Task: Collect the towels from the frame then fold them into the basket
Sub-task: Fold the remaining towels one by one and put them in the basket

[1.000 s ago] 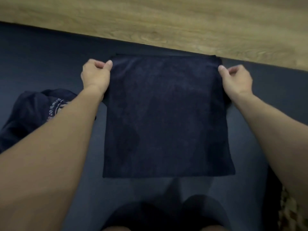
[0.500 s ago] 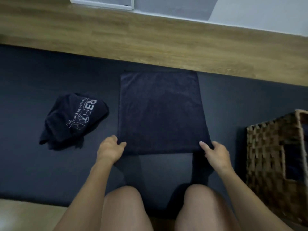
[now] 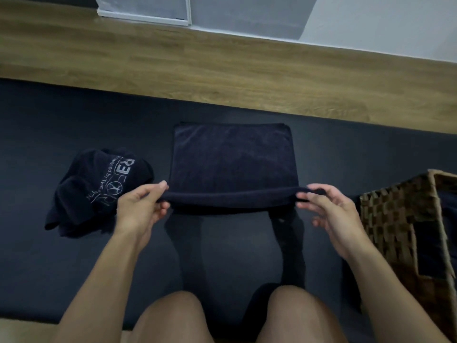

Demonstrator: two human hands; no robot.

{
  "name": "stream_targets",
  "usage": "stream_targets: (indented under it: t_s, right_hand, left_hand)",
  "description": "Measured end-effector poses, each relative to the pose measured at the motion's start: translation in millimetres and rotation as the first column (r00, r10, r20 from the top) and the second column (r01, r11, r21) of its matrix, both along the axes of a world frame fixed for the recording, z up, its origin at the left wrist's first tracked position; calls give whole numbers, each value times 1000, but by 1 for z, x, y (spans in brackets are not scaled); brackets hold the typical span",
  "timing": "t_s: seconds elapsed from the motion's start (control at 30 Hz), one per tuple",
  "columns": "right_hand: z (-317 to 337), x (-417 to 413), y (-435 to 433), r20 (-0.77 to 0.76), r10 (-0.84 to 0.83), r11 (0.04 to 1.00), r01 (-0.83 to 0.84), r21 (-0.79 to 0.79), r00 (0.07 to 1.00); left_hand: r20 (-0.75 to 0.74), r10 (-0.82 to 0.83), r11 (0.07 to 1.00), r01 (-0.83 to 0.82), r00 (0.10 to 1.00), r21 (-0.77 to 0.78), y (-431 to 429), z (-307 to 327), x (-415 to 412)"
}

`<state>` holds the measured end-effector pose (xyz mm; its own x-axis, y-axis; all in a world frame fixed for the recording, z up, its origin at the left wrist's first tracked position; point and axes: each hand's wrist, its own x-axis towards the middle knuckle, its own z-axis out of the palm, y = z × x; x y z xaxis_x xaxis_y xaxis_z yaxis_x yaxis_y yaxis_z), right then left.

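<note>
Towel (image 3: 232, 157), dark navy, lies on the black mat (image 3: 74, 115) in the middle of the scene, far edge flat, near edge lifted off the mat in a slight roll. Left hand (image 3: 138, 209) pinches the near-left corner between thumb and curled fingers; the other fingers are loosely bent below. Right hand (image 3: 331, 214) pinches the near-right corner the same way, thumb on top, lower fingers spread and relaxed. The edge hangs taut between the two hands.

Second towel (image 3: 99, 189), dark with white print, sits crumpled on the mat to the left, just beside the left hand, apart from the held one. Woven basket (image 3: 385, 219) stands at the right edge, near the right hand, with dark cloth showing inside. Bare knees (image 3: 173, 315) are at the near edge. Wooden floor (image 3: 222, 70) runs along the far side of the mat, with a white wall (image 3: 383, 21) beyond.
</note>
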<state>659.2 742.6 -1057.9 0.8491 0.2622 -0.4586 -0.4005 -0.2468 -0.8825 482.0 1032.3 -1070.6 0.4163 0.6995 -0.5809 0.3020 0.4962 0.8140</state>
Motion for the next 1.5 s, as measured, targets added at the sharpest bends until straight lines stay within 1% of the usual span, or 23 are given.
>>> stream_targets:
  t_s: [0.03, 0.1, 0.17, 0.23, 0.3, 0.37, 0.43, 0.53, 0.67, 0.73, 0.77, 0.83, 0.9, 0.93, 1.0, 1.07, 1.13, 1.2, 1.27, 1.33, 1.37, 1.43, 1.5]
  right_hand:
    - [2, 9, 5, 8, 13, 1000, -12, -3, 1000]
    - [3, 33, 18, 62, 18, 998, -14, -61, 998]
    - [-1, 61, 32, 149, 30, 991, -10, -134, 988]
    - [-10, 92, 48, 261, 58, 972, 5, -235, 963]
    - [-22, 122, 67, 363, 86, 946, 39, -322, 928]
    - [-35, 149, 85, 414, 130, 916, 51, -398, 901]
    - [-50, 173, 103, 408, 166, 892, 40, -451, 898]
    - [-72, 199, 121, 353, 212, 841, 15, -542, 911]
    - [-98, 210, 130, 328, 303, 756, -16, -655, 895]
    - [-102, 209, 133, 328, 306, 770, -30, -637, 894]
    - [-100, 208, 135, 301, 308, 781, -59, -621, 903]
    - [-93, 204, 137, 225, 364, 763, -151, -629, 904]
    - [-88, 199, 134, 178, 365, 776, -193, -600, 914]
    - [-86, 194, 131, 174, 307, 818, -166, -550, 936]
    - [-82, 176, 123, 162, 112, 911, -36, -411, 980]
    - [-84, 149, 112, 132, -73, 948, 110, -299, 989]
    - [-89, 112, 99, 61, -185, 950, 194, -246, 981]
    - [-90, 73, 85, -27, -262, 944, 250, -216, 965]
    - [-87, 32, 73, -149, -320, 940, 294, -171, 936]
    - [-80, -9, 61, -293, -317, 948, 289, -135, 902]
    - [-75, -26, 57, -357, -287, 958, 259, -125, 889]
    - [-69, -53, 48, -442, -170, 983, 123, -134, 881]
    - [-65, -66, 41, -429, -53, 978, -41, -205, 902]
  left_hand:
    - [71, 8, 1000, -5, 997, -31, 5, 2, 7]
    - [143, -54, 999, 53, 988, 14, 17, 3, 26]
    - [70, -147, 976, 133, 987, 175, 34, -2, 51]
    - [-52, -178, 930, 185, 983, 319, 52, -12, 79]
    - [-140, -143, 901, 187, 980, 392, 72, -28, 106]
    - [-198, -81, 894, 159, 977, 418, 90, -43, 127]
    - [-234, -34, 898, 133, 972, 420, 104, -55, 146]
    - [-294, 7, 893, 127, 956, 431, 116, -69, 171]
    - [-473, -31, 805, 302, 880, 511, 125, -86, 186]
    - [-508, -83, 784, 371, 857, 498, 130, -88, 187]
    - [-522, -119, 781, 405, 844, 476, 133, -88, 186]
    - [-554, -179, 766, 469, 813, 440, 136, -85, 186]
    - [-571, -188, 720, 508, 799, 474, 136, -76, 192]
    - [-557, -175, 684, 507, 812, 524, 134, -72, 198]
    - [-467, -124, 632, 432, 876, 643, 126, -62, 209]
    - [-328, -99, 653, 310, 940, 691, 106, -52, 216]
    - [-296, -68, 680, 261, 953, 685, 75, -49, 206]
    - [-280, -54, 739, 227, 959, 634, 35, -54, 177]
    - [-290, -52, 848, 196, 956, 493, -9, -63, 139]
    - [-365, -105, 933, 219, 925, 286, -50, -75, 100]
    - [-399, -153, 948, 248, 904, 199, -67, -77, 81]
    - [-465, -275, 931, 354, 841, 89, -91, -79, 46]
    - [-534, -339, 892, 445, 774, 79, -102, -72, 20]
